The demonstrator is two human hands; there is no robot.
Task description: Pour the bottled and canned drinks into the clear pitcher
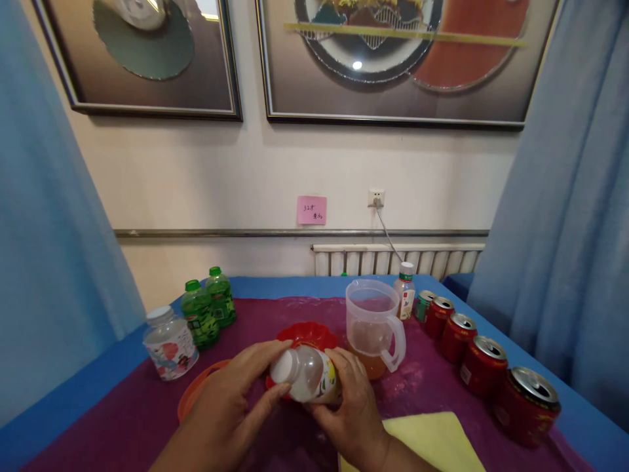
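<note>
A clear plastic bottle with a white cap and a printed label lies tilted between my hands, its cap end toward the left. My left hand has thumb and fingers closed about the white cap. Wrapped round the labelled body is my right hand. Just behind and below the bottle sits a red scalloped dish, partly covered by it. An orange dish shows in part beyond my left hand. To the right of the red dish stands a clear measuring jug with liquid low down in view.
Two green bottles and a capped clear bottle stand at the left. A small white-capped bottle and a row of several drink cans line the right. A yellow cloth lies near my right wrist on the purple table cover.
</note>
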